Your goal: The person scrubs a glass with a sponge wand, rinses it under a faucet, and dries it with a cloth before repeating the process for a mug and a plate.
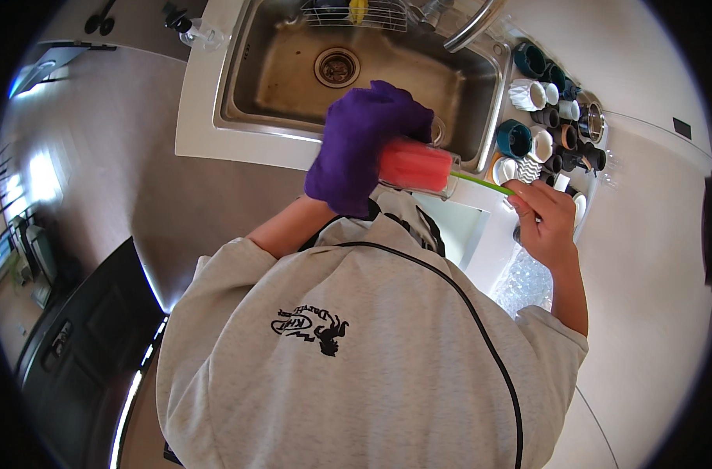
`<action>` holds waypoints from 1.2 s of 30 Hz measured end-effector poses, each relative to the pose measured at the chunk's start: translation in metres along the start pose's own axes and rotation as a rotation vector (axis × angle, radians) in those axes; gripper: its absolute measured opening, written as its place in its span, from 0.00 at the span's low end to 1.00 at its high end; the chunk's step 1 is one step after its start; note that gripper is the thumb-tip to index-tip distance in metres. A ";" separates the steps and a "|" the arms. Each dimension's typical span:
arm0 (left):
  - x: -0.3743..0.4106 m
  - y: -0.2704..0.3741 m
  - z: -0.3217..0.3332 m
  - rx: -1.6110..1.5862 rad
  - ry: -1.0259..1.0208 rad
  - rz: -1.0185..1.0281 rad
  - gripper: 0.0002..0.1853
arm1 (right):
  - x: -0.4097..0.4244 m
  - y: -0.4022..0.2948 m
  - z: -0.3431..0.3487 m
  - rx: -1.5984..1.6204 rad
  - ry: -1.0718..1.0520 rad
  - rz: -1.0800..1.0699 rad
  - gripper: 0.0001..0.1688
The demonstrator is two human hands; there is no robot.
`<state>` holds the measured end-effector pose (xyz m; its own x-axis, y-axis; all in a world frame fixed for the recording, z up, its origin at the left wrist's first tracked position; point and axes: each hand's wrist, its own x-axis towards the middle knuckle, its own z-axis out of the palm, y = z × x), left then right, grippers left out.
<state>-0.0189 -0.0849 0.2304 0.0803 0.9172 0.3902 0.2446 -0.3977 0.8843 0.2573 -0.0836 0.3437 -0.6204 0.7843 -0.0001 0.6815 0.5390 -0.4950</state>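
My left hand [361, 146] is covered by a purple cloth or fabric glove, so its fingers are mostly hidden. It grips a clear drinking glass [453, 183] lying sideways over the sink's front edge. Inside the glass is a red sponge head [417, 167], slightly blurred. A thin green handle [482, 182] runs from the glass mouth to my right hand [540, 217], which pinches its far end between thumb and fingers. Behind the glass lies the stainless steel sink [391, 70], with a round drain strainer [337, 67] in its floor.
A wire rack [356, 16] holding something yellow spans the sink's back, beside a curved faucet [476, 26]. Several cups and bowls [514, 139] crowd the counter right of the sink. A clear pump bottle [206, 35] stands at the left. A black cable [479, 316] crosses my shirt.
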 end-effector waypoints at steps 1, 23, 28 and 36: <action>-0.003 -0.002 0.007 0.108 -0.037 -0.049 0.03 | -0.003 0.004 -0.003 0.138 -0.085 0.137 0.07; 0.010 -0.004 0.017 0.025 -0.364 0.084 0.05 | -0.051 0.027 0.013 0.276 0.147 0.244 0.12; 0.029 0.028 0.029 -0.744 -0.231 -0.586 0.04 | -0.052 0.035 0.023 0.869 -0.116 0.706 0.10; 0.006 -0.011 0.030 -0.861 -0.181 -1.198 0.18 | -0.070 0.052 0.019 0.005 0.358 0.075 0.16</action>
<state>0.0081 -0.0742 0.2155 0.3812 0.6663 -0.6409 -0.3769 0.7450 0.5504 0.3292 -0.1161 0.3015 -0.3933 0.8799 0.2668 0.7174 0.4752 -0.5095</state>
